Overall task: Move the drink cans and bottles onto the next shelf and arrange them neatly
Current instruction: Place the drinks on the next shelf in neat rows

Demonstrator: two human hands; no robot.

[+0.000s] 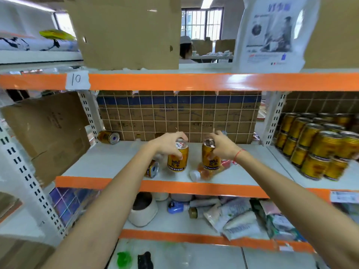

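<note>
My left hand [171, 144] grips the top of an upright gold drink can [177, 162] near the front of the middle shelf [108, 162]. My right hand [221, 145] grips the top of a second upright gold can [210, 160] just to its right. A third can [152, 168] lies on its side left of them, and another can [108, 137] lies at the back left of the shelf. A small bottle with orange liquid and a white cap [202, 174] lies at the shelf's front, under the right can. Several gold cans stand stacked in rows [318, 144] on the neighbouring shelf to the right.
A wire grid with a cardboard box behind it [178, 115] closes the shelf's back. White slotted uprights [274, 119] separate the two bays. A cardboard box [48, 133] sits at the left. The lower shelf holds packets, a white pot [142, 210] and small bottles.
</note>
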